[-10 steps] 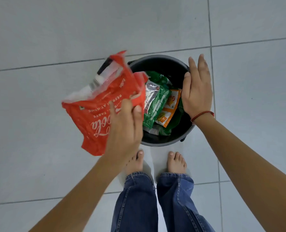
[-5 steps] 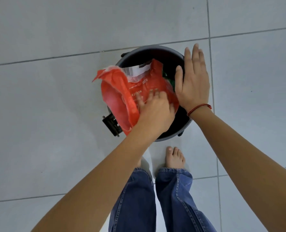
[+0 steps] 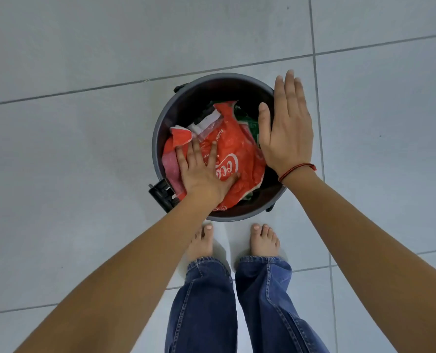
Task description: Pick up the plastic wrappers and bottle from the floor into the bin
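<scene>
A round dark bin (image 3: 158, 138) with a grey rim stands on the tiled floor just ahead of my bare feet. A large red plastic wrapper (image 3: 240, 154) with white lettering lies crumpled inside it, covering most of the contents. My left hand (image 3: 201, 171) lies flat on the wrapper with fingers spread, palm down inside the bin. My right hand (image 3: 287, 131) is held flat with fingers straight over the bin's right rim, holding nothing. A bit of green wrapper (image 3: 250, 123) peeks out beside the red one. No bottle is visible.
A black pedal piece (image 3: 161, 194) sticks out of the bin's lower left side. My feet (image 3: 264, 240) and blue jeans (image 3: 262, 301) are directly below the bin. Grey floor tiles (image 3: 71, 161) with grout lines surround everything.
My left hand carried the red wrapper from the left of the bin over it, then pressed it down inside, fingers now spread flat. My right hand stayed by the right rim.
</scene>
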### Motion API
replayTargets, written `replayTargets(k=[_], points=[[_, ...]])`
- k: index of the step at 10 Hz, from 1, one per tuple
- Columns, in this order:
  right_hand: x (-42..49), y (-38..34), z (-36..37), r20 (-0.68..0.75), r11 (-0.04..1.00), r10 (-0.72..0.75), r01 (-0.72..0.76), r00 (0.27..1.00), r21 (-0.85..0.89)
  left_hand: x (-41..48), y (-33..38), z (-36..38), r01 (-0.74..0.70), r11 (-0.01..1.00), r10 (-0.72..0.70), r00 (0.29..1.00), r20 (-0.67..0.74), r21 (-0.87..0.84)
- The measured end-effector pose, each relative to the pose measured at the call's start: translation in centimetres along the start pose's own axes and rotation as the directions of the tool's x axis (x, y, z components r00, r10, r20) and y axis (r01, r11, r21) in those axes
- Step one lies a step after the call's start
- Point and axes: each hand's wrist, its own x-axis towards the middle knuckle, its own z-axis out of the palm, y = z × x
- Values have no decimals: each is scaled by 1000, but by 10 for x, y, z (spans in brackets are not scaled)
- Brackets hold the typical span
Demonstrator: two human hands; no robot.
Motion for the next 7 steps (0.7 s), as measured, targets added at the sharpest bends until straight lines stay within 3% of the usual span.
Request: replayTargets(k=[1,3,5,6,7], points=[[0,0,1,-4,1000,8,-8,1000,-5,23,15,15,72,992,-60,991,121,-100],[0,1,4,-11,999,12,-13,1000,-39,22,17,22,67,987,-54,994,97,-146],[-4,-5,-16,201,992,68,-44,977,-120,-19,10,-30,-5,986,20,996,85,-166],[-10,-20,-43,283,989,63,-21,957,-149,-47,1,-70,-110,966,94,992,-81,-232],[-14,-46,-70,272,991,-1,38,962,-130,-67,-15,-108,-144,964,65,943,-327,-224]])
